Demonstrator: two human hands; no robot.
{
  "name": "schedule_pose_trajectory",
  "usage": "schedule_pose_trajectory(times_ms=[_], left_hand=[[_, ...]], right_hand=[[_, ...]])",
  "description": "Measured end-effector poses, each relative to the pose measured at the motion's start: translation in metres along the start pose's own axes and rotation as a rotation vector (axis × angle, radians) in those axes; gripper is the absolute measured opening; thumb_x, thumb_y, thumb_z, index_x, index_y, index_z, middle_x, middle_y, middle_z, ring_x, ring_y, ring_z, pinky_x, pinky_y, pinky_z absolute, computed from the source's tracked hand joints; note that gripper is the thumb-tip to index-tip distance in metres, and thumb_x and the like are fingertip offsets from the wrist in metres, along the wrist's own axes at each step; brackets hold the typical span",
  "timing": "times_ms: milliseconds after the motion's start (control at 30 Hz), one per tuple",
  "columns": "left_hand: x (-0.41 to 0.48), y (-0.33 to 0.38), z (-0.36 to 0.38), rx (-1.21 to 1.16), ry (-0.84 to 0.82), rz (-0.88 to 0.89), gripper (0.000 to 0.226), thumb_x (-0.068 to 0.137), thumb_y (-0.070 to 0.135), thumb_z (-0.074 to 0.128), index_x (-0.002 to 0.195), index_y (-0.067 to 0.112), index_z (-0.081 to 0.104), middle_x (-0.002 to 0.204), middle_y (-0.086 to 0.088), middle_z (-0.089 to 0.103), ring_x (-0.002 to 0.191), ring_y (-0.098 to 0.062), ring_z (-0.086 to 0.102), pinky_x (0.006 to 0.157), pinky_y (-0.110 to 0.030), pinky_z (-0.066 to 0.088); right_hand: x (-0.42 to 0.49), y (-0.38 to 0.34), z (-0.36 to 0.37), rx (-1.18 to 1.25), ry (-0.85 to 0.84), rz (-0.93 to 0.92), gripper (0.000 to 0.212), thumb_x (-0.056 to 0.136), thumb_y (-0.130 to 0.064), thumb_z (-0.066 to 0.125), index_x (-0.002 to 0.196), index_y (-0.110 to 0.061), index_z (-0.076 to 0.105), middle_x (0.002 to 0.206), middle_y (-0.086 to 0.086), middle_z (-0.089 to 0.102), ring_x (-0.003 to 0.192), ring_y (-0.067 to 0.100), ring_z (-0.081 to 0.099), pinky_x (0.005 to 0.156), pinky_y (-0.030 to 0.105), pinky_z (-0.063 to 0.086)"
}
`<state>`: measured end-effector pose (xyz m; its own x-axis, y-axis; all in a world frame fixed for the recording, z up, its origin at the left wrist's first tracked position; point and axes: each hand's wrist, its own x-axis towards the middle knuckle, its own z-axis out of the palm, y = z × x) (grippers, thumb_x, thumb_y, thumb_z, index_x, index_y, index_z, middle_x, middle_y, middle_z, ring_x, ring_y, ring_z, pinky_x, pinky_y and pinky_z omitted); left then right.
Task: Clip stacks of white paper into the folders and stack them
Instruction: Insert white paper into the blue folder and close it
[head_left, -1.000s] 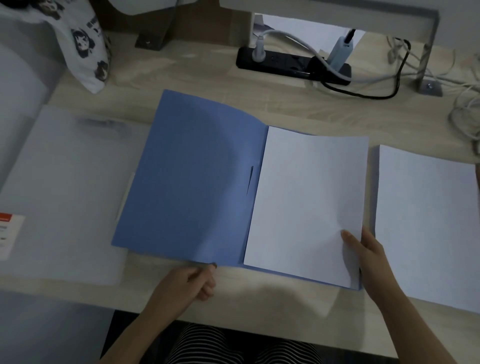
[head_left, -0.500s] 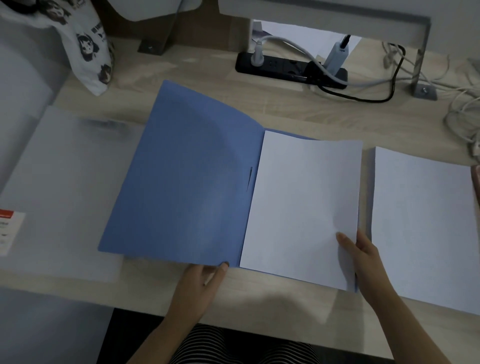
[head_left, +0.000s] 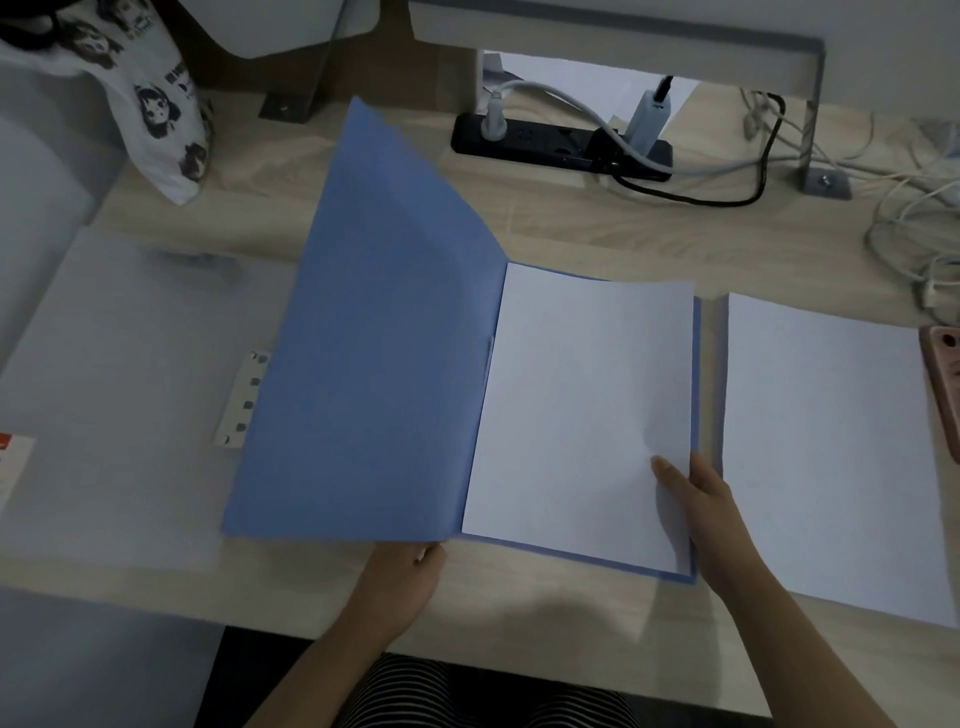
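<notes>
Raised higher than half a second ago, the blue card folder cover (head_left: 374, 338) now tilts up off the pale wooden surface (head_left: 571, 218), likely swinging shut. The left hand (head_left: 410, 566) grips its edge at 6 o'clock. The right hand (head_left: 701, 499) pinches the white paper stack (head_left: 582, 405), which lies inside the folder, at 4 o'clock. A loose pile of white sheets (head_left: 831, 441) waits at 3 o'clock for another folder.

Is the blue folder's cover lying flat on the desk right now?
No, the left hand holds the cover by its near edge, lifted off the desk, while the right hand pinches the paper stack.
</notes>
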<state>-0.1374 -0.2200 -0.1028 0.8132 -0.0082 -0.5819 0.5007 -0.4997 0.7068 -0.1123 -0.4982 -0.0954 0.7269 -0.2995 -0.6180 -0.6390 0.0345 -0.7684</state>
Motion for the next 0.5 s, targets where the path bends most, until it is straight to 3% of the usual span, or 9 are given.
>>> schedule_pose_trajectory(times_ms=[67,167,233,300,400,500], left_hand=[[0.006,0.002,0.002,-0.042,0.003,-0.048,0.025,0.093,0.0,0.042,0.073,0.014,0.042,0.074,-0.003,0.044,0.068,-0.01,0.039,0.056,-0.008,0.032],[0.013,0.011,0.006,-0.097,-0.028,-0.121,0.043,0.094,-0.008,0.036,0.063,0.021,0.038,0.068,0.003,0.035,0.062,-0.006,0.031,0.054,-0.001,0.034],[0.016,0.016,0.008,0.007,-0.061,-0.169,0.043,0.094,-0.01,0.032,0.063,0.019,0.039,0.067,0.003,0.032,0.059,-0.01,0.027,0.048,0.0,0.034],[0.024,0.022,0.012,-0.088,-0.081,-0.16,0.034,0.096,0.0,0.039,0.067,0.018,0.041,0.068,0.002,0.038,0.063,-0.007,0.036,0.049,0.0,0.035],[0.037,0.049,0.017,-0.246,-0.021,-0.054,0.026,0.097,0.023,0.041,0.079,0.011,0.056,0.077,0.003,0.056,0.079,-0.011,0.054,0.068,-0.009,0.042],[0.042,0.059,0.021,-0.246,-0.084,-0.03,0.047,0.092,0.042,0.044,0.098,-0.002,0.057,0.088,-0.003,0.058,0.085,-0.014,0.055,0.076,-0.026,0.042]], right_hand=[[0.0,0.0,-0.001,-0.006,-0.013,0.01,0.025,0.091,-0.027,0.052,0.115,-0.021,0.057,0.112,0.007,0.065,0.102,0.027,0.062,0.094,0.049,0.048],[0.002,0.0,-0.005,0.002,-0.038,0.076,0.03,0.09,-0.041,0.05,0.113,-0.023,0.056,0.111,0.006,0.064,0.101,0.028,0.061,0.096,0.05,0.046],[0.001,-0.005,-0.007,0.048,-0.032,0.152,0.037,0.089,-0.053,0.042,0.106,-0.024,0.057,0.104,0.004,0.065,0.096,0.025,0.062,0.087,0.043,0.049],[0.002,-0.008,-0.012,0.092,-0.096,0.174,0.048,0.088,-0.06,0.03,0.11,-0.027,0.057,0.104,0.003,0.067,0.094,0.023,0.064,0.077,0.036,0.05],[0.003,-0.012,-0.02,0.135,-0.245,0.176,0.065,0.081,-0.069,0.021,0.117,-0.029,0.057,0.109,0.001,0.071,0.097,0.02,0.068,0.072,0.031,0.054],[0.002,-0.018,-0.024,0.174,-0.299,0.136,0.055,0.091,-0.055,0.018,0.087,-0.03,0.067,0.079,-0.004,0.075,0.07,0.017,0.071,0.056,0.026,0.057]])
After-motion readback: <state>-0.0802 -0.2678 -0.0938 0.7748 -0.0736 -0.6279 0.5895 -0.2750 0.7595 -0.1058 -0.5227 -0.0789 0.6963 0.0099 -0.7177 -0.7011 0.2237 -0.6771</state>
